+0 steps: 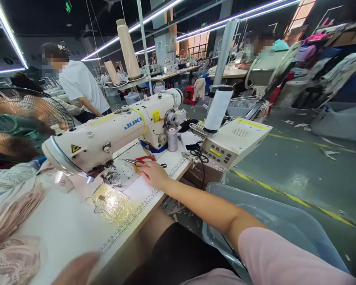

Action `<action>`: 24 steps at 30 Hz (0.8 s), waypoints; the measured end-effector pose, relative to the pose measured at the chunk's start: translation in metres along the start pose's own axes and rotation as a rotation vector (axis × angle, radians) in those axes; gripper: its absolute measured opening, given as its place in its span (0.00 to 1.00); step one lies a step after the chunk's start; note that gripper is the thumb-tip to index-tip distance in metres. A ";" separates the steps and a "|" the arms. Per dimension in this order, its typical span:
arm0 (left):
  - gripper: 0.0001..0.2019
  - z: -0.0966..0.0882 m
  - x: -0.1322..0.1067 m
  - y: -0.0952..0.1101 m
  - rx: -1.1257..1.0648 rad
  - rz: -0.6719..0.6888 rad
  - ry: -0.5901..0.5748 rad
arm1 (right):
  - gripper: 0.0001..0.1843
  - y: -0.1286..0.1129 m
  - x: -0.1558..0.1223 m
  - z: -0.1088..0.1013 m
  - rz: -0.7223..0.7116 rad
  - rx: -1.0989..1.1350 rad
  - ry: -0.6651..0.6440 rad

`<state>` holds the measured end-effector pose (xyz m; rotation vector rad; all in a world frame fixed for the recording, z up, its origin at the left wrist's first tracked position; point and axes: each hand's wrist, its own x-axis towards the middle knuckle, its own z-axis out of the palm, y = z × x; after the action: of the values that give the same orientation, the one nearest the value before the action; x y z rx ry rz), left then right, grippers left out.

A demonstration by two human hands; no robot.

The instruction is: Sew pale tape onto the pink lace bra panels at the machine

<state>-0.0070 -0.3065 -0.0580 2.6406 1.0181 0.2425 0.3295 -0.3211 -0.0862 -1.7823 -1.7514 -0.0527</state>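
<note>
My right hand (155, 175) rests on the sewing table with its fingers bent round an orange-handled tool (136, 168) that looks like small scissors, partly hidden by the fingers. Against it lies a red-handled tool (144, 158); pointed metal tips show to the left. A small black piece (163, 165) is beside my knuckles. My left hand (77, 270) is smeared by motion at the table's front edge, so its fingers cannot be made out. Between and beyond my hands stands a white JUKI sewing machine (121, 128), its needle and presser foot area (112, 176) above the plate.
Pink lace fabric (14, 221) lies at the left, before a large fan (26, 122). A thread spool (172, 140) stands behind my right hand. A control box (237, 138) and a clear plastic bin (264, 213) are at right. One person (83, 81) stands beyond the machine.
</note>
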 end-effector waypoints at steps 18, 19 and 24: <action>0.27 -0.010 0.153 -0.070 0.227 0.071 -0.048 | 0.12 0.021 -0.009 0.013 0.033 0.211 0.142; 0.27 -0.012 0.154 -0.070 0.234 0.073 -0.052 | 0.12 0.021 -0.010 0.013 0.032 0.215 0.148; 0.25 -0.016 0.161 -0.074 0.258 0.071 -0.056 | 0.12 0.021 -0.012 0.012 0.034 0.214 0.165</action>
<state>0.0611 -0.1422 -0.0601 2.8995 0.9973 0.0544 0.3423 -0.3243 -0.1095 -1.6058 -1.5483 0.0021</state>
